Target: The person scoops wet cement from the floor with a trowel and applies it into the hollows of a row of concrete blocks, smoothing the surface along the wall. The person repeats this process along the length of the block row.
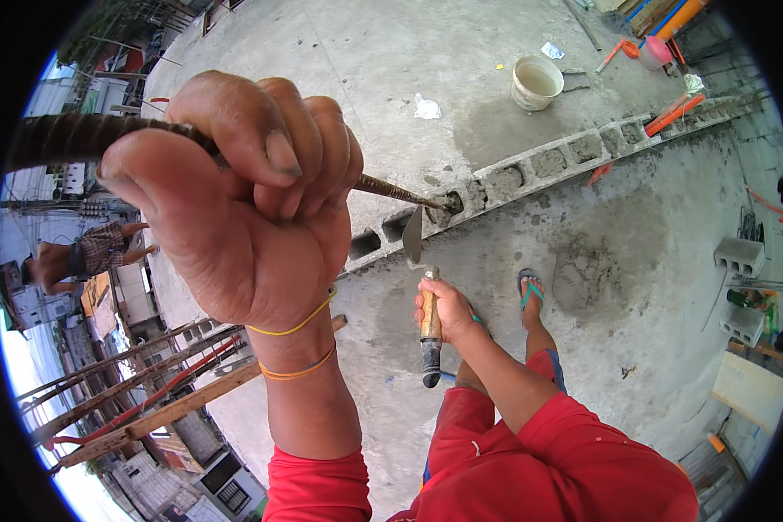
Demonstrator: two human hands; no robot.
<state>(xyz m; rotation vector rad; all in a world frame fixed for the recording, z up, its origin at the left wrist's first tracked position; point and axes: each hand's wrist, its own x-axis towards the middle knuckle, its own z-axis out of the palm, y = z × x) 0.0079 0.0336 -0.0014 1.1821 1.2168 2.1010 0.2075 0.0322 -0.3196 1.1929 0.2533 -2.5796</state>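
Close to the camera, my left hand point(261, 200) is closed around a ribbed steel rebar point(70, 137). The bar slants down from there into a mortar-filled cell of the hollow concrete block row point(531, 173). My right hand point(448, 309) grips the wooden handle of a trowel point(413, 237), low over the floor on the near side of the blocks. The trowel's blade points at the cell where the rebar enters. Grey mortar fills several cells to the right, while cells left of the bar look hollow.
Beyond the blocks stands a whitish bucket point(537, 83). Orange pipes point(675, 114) rise from the row at right. Loose concrete blocks point(741, 258) lie along the right wall. Wooden beams point(161, 409) edge the slab at left, where another person point(78, 252) is seen in the distance.
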